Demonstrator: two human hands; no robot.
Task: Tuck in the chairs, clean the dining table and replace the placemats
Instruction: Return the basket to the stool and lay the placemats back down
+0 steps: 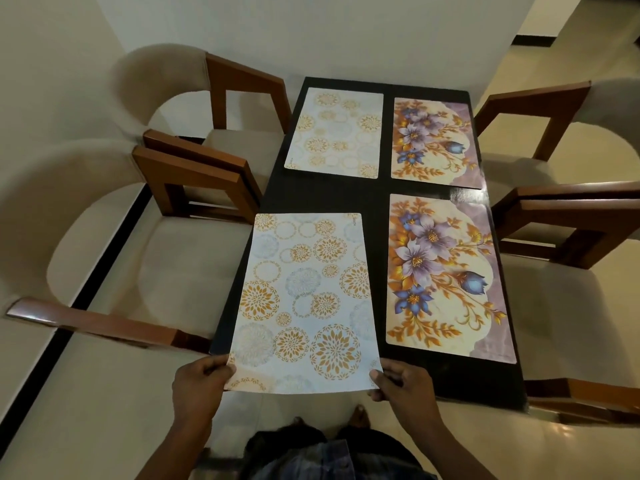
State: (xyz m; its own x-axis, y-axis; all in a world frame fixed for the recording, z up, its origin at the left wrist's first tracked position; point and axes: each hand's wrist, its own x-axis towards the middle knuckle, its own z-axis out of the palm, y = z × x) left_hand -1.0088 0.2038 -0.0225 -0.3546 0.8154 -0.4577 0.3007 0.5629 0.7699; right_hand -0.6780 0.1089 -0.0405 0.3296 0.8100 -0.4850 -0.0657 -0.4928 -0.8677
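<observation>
The dark table [374, 199] bears a near floral placemat [446, 275]; beyond it lies the far floral placemat [434, 142], left of it the circle placemat [304, 303] I hold, diagonally beyond it the far circle placemat [336, 131].

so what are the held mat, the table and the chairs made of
Mat: thin printed sheet, probably plastic or vinyl, matte; its overhanging end barely sags.
Table: black, likely painted or laminated wood; faint grain, soft glints.
Chairs: glossy brown wood frames, beige fabric-looking seats.
</observation>
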